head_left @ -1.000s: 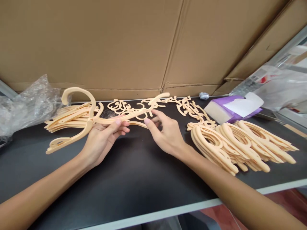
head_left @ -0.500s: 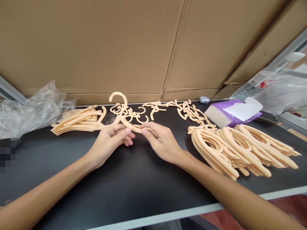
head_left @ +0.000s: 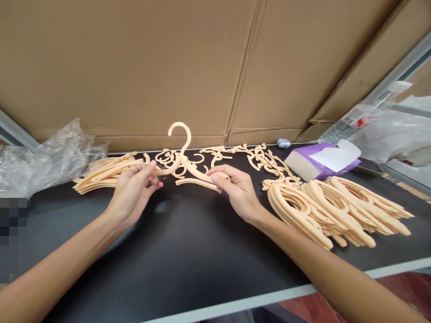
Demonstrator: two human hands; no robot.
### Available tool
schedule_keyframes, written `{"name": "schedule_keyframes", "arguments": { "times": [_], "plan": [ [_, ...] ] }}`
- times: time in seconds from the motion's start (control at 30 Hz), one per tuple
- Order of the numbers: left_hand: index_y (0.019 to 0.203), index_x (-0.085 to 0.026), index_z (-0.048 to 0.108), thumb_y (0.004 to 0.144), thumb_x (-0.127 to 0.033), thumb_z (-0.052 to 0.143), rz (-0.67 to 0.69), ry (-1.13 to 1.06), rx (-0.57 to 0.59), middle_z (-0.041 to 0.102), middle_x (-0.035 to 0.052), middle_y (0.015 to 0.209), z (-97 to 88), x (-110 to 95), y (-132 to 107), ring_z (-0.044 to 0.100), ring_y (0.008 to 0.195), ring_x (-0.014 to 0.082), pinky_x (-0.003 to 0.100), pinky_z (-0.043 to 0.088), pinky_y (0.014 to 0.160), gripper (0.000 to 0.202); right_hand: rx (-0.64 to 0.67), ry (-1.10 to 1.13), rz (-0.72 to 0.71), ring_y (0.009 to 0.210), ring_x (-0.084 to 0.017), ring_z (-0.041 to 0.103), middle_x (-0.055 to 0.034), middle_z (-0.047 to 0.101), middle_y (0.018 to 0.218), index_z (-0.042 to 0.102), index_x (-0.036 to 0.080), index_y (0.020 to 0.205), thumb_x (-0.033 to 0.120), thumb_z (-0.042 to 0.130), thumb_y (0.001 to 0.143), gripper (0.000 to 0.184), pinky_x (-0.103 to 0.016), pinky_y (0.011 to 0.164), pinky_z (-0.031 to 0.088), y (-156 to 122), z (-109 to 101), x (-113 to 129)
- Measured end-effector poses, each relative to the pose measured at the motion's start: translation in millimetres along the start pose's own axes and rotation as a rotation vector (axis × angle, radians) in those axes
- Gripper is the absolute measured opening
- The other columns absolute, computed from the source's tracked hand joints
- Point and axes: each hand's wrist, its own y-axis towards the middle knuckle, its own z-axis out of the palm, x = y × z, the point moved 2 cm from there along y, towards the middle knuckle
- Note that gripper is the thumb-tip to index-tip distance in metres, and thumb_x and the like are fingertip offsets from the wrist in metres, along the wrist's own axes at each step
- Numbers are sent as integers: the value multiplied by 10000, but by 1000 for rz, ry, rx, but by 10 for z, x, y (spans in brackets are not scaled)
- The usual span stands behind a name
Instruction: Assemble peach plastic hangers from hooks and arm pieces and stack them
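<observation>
A cream clothes hanger (head_left: 197, 172) is held up over the black table, its hook (head_left: 186, 137) pointing upward. My left hand (head_left: 133, 190) is closed at the end of the hanger's left arm, with thumb and fingertips pinched there. My right hand (head_left: 237, 193) grips the right arm between thumb and fingers. Just below that arm runs a thin matching bar (head_left: 193, 181), whose right end is hidden behind my right fingers. Behind the hanger lie loose hooks (head_left: 164, 157) of the same colour.
Left stands a pile of cream hanger arms (head_left: 96, 175) beside crumpled clear plastic (head_left: 57, 157). Loose small pieces (head_left: 266, 159) lie along the back. Stacked folded hangers (head_left: 303, 211) lie right, near a purple tissue pack (head_left: 321, 161). A cardboard wall (head_left: 151, 67) rises behind the table (head_left: 188, 260).
My left hand has moved left, out along the hanger's arm. The hanger has shifted right and up in view, with its hook higher. The thin bar beneath now shows.
</observation>
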Motion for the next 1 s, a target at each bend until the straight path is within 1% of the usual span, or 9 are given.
{"name": "schedule_keyframes", "arguments": {
  "times": [0.1, 0.17, 0.33, 0.5, 0.6, 0.7, 0.8, 0.9, 1.0],
  "plan": [
    [640, -173, 532, 741, -378, 858, -48, 56, -40, 488, -51, 577, -10, 16, 3, 415, 501, 71, 189, 471, 474, 398, -67, 81, -1, 605, -127, 493, 34, 561, 650, 720, 206, 864, 372, 630, 840, 190, -280, 611, 421, 21, -9, 14],
    [634, -177, 526, 741, -428, 850, -91, 100, -69, 491, -47, 564, -16, 23, 14, 427, 481, 78, 198, 464, 443, 424, -98, 105, 5, 595, -131, 499, 30, 562, 637, 722, 209, 825, 353, 628, 805, 174, -283, 593, 428, 28, -12, 23],
    [798, -171, 613, 772, -387, 809, -91, 104, -35, 619, -3, 715, -34, 27, 54, 571, 581, 115, 251, 580, 584, 292, -82, 48, 53, 539, -122, 441, 26, 537, 553, 737, 196, 683, 269, 606, 726, 156, -278, 531, 356, 26, -12, 31],
    [903, -207, 666, 763, -414, 800, 90, 300, 31, 660, 12, 809, -31, 24, 52, 632, 746, 168, 244, 565, 622, 284, 64, -129, 149, 522, -106, 425, 30, 542, 517, 755, 178, 648, 244, 565, 717, 213, -264, 521, 306, 21, 8, 17],
    [960, -204, 732, 785, -483, 779, 192, 529, 187, 697, 32, 830, 36, 67, -14, 644, 805, 194, 264, 553, 700, 333, 201, -236, 164, 533, -96, 422, 39, 566, 536, 764, 178, 672, 195, 567, 712, 202, -251, 535, 319, -8, 56, 14],
    [1127, -202, 744, 816, -522, 752, 223, 699, 298, 745, 51, 847, 93, 129, -113, 666, 802, 214, 288, 542, 736, 447, 294, -306, 158, 519, -88, 412, 58, 558, 537, 769, 190, 719, 166, 589, 716, 182, -251, 552, 335, -46, 102, 18],
    [1277, -226, 701, 851, -545, 711, 234, 802, 337, 777, 70, 991, 106, 173, -193, 690, 815, 232, 310, 550, 724, 533, 342, -435, 13, 531, -88, 451, 72, 552, 525, 773, 202, 748, 139, 618, 738, 168, -280, 655, 370, -76, 129, 35],
    [1286, -277, 716, 900, -535, 662, 371, 936, 430, 729, 73, 1277, 111, 194, -232, 681, 1086, 282, 370, 533, 944, 467, 392, -587, -203, 704, -128, 581, 29, 671, 671, 768, 212, 713, 152, 657, 793, 149, -335, 792, 348, -115, 150, 42],
    [1281, -302, 727, 921, -520, 642, 513, 1047, 488, 704, 57, 1340, 107, 221, -226, 615, 1240, 302, 408, 438, 1105, 429, 395, -630, -302, 818, -156, 623, 2, 733, 804, 751, 210, 675, 211, 713, 828, 158, -355, 817, 328, -141, 153, 32]
  ]
}}
